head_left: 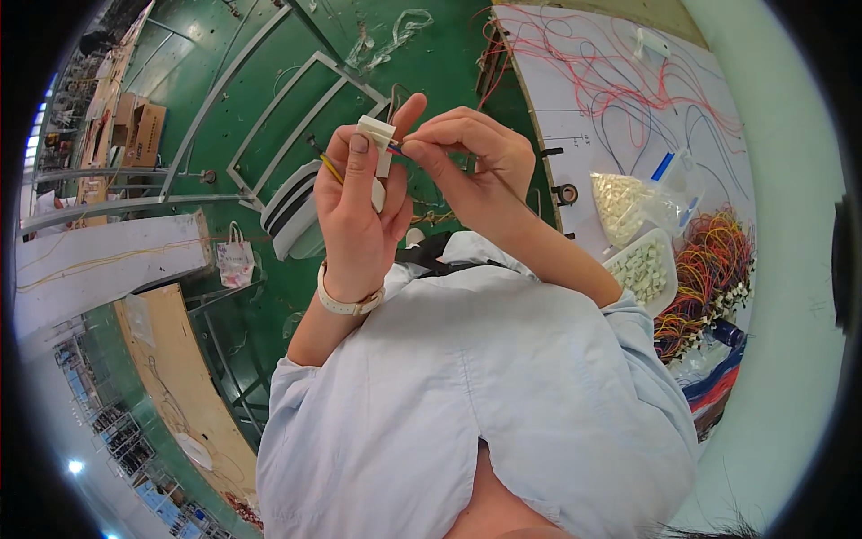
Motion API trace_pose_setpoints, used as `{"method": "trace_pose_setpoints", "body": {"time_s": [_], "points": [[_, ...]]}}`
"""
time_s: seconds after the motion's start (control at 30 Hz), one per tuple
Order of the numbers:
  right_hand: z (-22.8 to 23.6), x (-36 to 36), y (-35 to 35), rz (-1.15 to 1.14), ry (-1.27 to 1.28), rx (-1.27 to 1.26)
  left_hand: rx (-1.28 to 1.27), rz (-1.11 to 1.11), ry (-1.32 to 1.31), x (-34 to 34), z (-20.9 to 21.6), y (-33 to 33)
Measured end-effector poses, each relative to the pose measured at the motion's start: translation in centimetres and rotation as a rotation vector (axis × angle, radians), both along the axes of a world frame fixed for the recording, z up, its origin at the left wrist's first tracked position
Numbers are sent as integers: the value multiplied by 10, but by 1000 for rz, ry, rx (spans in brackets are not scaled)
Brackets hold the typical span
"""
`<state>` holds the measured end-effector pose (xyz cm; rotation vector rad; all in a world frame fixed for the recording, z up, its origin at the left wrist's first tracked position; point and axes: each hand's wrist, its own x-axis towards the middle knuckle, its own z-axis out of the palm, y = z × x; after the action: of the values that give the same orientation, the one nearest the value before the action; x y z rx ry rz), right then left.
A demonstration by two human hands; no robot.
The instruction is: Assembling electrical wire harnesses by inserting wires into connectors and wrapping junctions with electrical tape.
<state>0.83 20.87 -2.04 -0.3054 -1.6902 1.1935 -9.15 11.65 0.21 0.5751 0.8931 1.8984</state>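
My left hand (355, 211) is closed round a white plastic connector housing (375, 128), gripping it between thumb and fingers. Below it, another white piece (379, 195) shows between the same fingers. A yellow and dark wire (330, 168) sticks out on the left side of this hand. From the right, my right hand (476, 148) pinches thin blue and red wires (395, 147) close against the housing's side. Whether their tips sit inside it is too small to tell. A brown wire (512, 190) trails along my right palm toward the wrist.
At right, a white table (575, 135) carries loose red and dark wires (620, 72), a bag of cream-coloured parts (620, 202), a white tray (669, 292) of pale connectors and a heap of coloured wires (714, 269). Metal frames (310, 67) stand on the green floor ahead left.
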Motion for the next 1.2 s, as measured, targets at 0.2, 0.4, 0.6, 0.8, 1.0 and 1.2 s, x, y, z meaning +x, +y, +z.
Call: {"method": "trace_pose_setpoints", "body": {"time_s": [0.2,0.4,0.6,0.8,1.0,1.2], "points": [[-2,3,-7,-35,107,-50,48,76,133,14,0,6],[-4,1,-11,-88,128,-46,92,102,248,16,-7,7],[1,2,-5,-37,126,26,102,71,217,17,-8,8],[3,4,8,202,77,-264,-33,-3,44,10,3,4],[-1,3,9,143,-171,-515,-100,-138,-264,-19,-13,15],[-23,8,15,-47,-306,153,-72,-336,-364,-25,-20,12]]}}
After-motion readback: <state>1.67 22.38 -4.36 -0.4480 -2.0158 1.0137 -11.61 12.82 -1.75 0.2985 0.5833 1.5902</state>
